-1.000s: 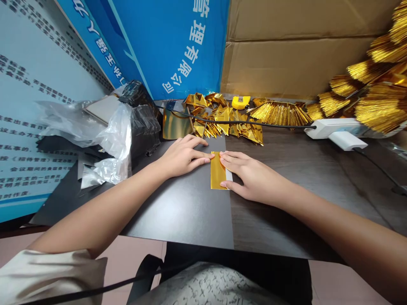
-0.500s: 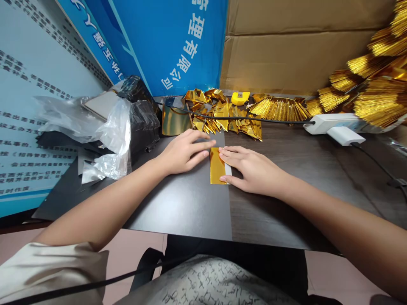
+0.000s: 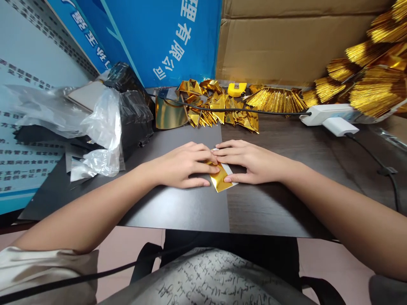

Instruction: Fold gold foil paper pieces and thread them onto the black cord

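Observation:
A small folded sheet of gold foil paper point(image 3: 219, 181) with a white underside lies on the dark table point(image 3: 280, 203) in front of me. My left hand point(image 3: 182, 165) rests on its left part, fingers stretched flat and pressing down. My right hand point(image 3: 251, 163) lies on its right part, fingers also flat, with the fingertips of both hands meeting over the paper. Most of the sheet is hidden under my fingers.
A heap of folded gold foil pieces point(image 3: 219, 108) lies at the back, with fanned gold stacks point(image 3: 365, 80) at the right. A yellow tape measure point(image 3: 236, 89), a white power strip point(image 3: 327, 114) with cables, plastic bags point(image 3: 98, 131), a blue sign and cardboard surround the table.
The gold sheet has turned from upright to slanted and shows less. My left hand slid onto it, and both hands came together over it. The camera tilted down slightly.

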{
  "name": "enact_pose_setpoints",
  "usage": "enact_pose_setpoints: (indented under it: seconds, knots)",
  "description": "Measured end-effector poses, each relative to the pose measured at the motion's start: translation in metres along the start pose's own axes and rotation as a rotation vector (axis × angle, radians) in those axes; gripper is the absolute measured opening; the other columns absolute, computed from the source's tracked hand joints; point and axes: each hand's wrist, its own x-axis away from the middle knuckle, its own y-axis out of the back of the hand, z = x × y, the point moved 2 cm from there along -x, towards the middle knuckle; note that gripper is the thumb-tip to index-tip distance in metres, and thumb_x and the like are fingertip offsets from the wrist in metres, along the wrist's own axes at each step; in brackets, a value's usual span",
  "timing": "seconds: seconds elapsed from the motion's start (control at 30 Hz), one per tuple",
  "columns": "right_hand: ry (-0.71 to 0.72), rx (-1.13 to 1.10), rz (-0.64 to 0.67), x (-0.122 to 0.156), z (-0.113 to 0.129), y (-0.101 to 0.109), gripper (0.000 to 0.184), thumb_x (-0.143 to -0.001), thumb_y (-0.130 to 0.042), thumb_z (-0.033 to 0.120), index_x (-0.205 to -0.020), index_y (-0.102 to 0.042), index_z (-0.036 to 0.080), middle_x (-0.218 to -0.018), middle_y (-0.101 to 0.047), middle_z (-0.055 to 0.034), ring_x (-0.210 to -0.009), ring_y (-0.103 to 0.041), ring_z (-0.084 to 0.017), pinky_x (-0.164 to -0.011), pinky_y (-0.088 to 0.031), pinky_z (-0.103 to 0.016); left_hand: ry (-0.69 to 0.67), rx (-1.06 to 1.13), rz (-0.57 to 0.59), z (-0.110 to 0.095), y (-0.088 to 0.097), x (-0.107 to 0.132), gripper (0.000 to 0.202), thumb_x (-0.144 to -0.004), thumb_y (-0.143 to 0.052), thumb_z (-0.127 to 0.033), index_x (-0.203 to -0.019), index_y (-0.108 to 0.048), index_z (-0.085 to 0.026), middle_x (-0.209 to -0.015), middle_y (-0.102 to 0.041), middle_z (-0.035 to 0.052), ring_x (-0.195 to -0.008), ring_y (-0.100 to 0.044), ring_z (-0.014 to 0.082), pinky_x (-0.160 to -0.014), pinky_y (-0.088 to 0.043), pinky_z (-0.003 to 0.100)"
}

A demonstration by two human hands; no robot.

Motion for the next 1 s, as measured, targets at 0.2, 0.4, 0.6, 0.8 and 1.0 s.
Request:
enact_pose_setpoints:
  seconds: [0.2,0.4,0.6,0.8,1.0]
  knots:
    - [-0.008,0.029,-0.032,-0.003,0.009,0.006,0.037,-0.103,-0.056,0.038,-0.126,-0.069,0.013,-0.129,-0.068,-0.01,-0.124,-0.055,-0.025,-0.106,-0.045,-0.041,0.024,-0.014,0.064,-0.007,-0.001,-0.001,0.035,-0.105,-0.049,-0.044,-0.118,-0.073,-0.022,-0.127,-0.066,0.0091,-0.125,-0.055,0.0245,-0.102,-0.041,0.037]
    - [-0.208,0.284,-0.037,-0.008,0.016,0.003,0.033,-0.103,-0.055,0.038,-0.091,-0.076,0.017,-0.081,-0.061,-0.0079,-0.078,-0.05,-0.02,-0.072,-0.038,-0.034,0.435,-0.102,-0.01,0.002,-0.002,-0.001,0.029,-0.101,-0.053,-0.042,-0.094,-0.069,-0.019,-0.095,-0.064,0.0057,-0.087,-0.056,0.0201,-0.078,-0.037,0.035]
    - [-0.237,-0.019,-0.096,-0.014,0.02,-0.003,0.026,-0.098,-0.061,0.026,-0.075,-0.063,0.014,-0.075,-0.059,-0.0039,-0.074,-0.05,-0.014,-0.07,-0.037,-0.027,0.746,-0.083,0.03,0.009,-0.001,0.001,0.031,-0.089,-0.071,-0.044,-0.103,-0.062,-0.018,-0.098,-0.063,0.0054,-0.092,-0.056,0.0234,-0.077,-0.037,0.033]
    - [-0.463,-0.186,-0.072,-0.02,0.022,-0.01,0.015,-0.095,-0.062,0.025,-0.085,-0.066,0.016,-0.067,-0.06,0.0016,-0.062,-0.052,-0.01,-0.066,-0.035,-0.023,0.835,-0.003,0.035,0.01,0.0,-0.002,0.026,-0.087,-0.074,-0.041,-0.096,-0.064,-0.018,-0.097,-0.06,0.0057,-0.095,-0.055,0.0247,-0.079,-0.038,0.034]
    - [-0.597,-0.191,-0.068,-0.021,0.024,-0.012,0.021,-0.093,-0.064,0.028,-0.108,-0.075,0.019,-0.067,-0.066,0.0021,-0.058,-0.057,-0.01,-0.063,-0.037,-0.023,0.824,0.056,-0.021,0.011,-0.004,-0.001,0.024,-0.086,-0.075,-0.035,-0.098,-0.061,-0.018,-0.097,-0.064,0.0032,-0.092,-0.058,0.0221,-0.079,-0.039,0.034]
